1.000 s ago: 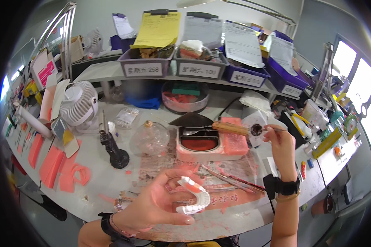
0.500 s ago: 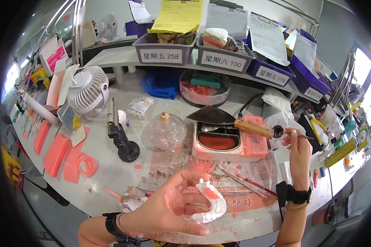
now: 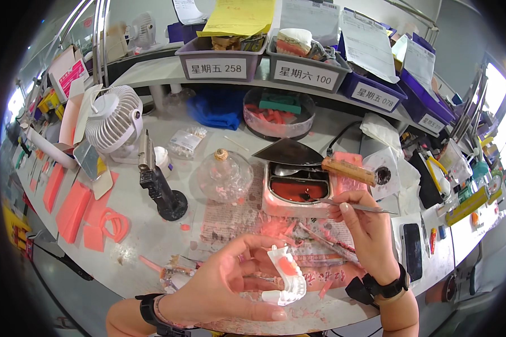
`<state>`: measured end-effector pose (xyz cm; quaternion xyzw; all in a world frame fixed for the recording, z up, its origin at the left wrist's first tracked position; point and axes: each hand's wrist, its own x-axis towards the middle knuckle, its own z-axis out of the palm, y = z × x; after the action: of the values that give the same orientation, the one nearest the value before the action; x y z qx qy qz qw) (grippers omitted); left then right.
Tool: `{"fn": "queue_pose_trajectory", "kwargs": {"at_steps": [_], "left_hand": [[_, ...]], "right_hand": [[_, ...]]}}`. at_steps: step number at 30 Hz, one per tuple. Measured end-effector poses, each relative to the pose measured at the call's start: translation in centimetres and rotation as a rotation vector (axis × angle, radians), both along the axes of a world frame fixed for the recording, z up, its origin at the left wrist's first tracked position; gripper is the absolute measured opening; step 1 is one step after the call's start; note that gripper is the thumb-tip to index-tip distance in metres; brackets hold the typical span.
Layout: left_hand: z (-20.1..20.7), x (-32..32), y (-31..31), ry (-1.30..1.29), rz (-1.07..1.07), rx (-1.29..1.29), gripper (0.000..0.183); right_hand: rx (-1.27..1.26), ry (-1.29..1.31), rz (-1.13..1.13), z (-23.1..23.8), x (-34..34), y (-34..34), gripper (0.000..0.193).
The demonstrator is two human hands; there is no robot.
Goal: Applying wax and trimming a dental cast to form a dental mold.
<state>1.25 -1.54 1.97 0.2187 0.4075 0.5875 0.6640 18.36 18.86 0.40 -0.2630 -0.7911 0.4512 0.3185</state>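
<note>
My left hand [image 3: 222, 281] is closed around a white horseshoe-shaped dental model [image 3: 293, 285], held by its edges above the front of the bench. A pink wax patch lies on the model's inner side. Between the closed fingers of my right hand [image 3: 368, 230] is a thin metal wax carving tool [image 3: 381, 210]. Its dark tip reaches over or into the red molten wax [image 3: 289, 191] in the wax heating pot [image 3: 287, 210]; I cannot tell how deep. Across the pot's back rests a broad dark blade [image 3: 289, 153] with a wooden handle [image 3: 348, 170].
A round glass burner [image 3: 225, 177] stands left of the pot, near a black upright torch [image 3: 160, 185] and a white fan [image 3: 115, 123]. Pink wax sheets [image 3: 76, 210] lie at the left. Labelled bins [image 3: 219, 64] line the shelf. A phone [image 3: 412, 251] lies at the right.
My right hand has moved down and left from beside the wooden handle, bringing the tool's tip to the red wax. The left hand still holds the dental model, slightly turned.
</note>
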Motion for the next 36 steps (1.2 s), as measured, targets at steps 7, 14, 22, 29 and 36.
{"fn": "queue_pose_trajectory", "kwargs": {"at_steps": [7,14,22,29,36], "left_hand": [[-0.4,-0.1,0.1,0.136,0.005,0.096,0.090],[-0.9,-0.3,0.2,0.202,-0.003,0.086,0.094],[-1.0,-0.3,0.0,0.224,-0.008,0.072,0.094],[-0.6,0.0,0.0,0.147,0.024,0.106,0.090],[-1.3,-0.4,0.1,0.150,0.012,0.154,0.098]], "right_hand": [[0.144,0.009,-0.016,0.1,0.4,-0.3,0.013],[0.172,0.464,0.194,2.3,2.7,-3.6,0.010],[0.163,0.426,0.289,2.2,2.7,-3.8,0.014],[0.139,0.460,0.272,2.1,2.9,-4.0,0.014],[0.136,0.496,0.259,2.1,2.9,-4.1,0.013]]}}
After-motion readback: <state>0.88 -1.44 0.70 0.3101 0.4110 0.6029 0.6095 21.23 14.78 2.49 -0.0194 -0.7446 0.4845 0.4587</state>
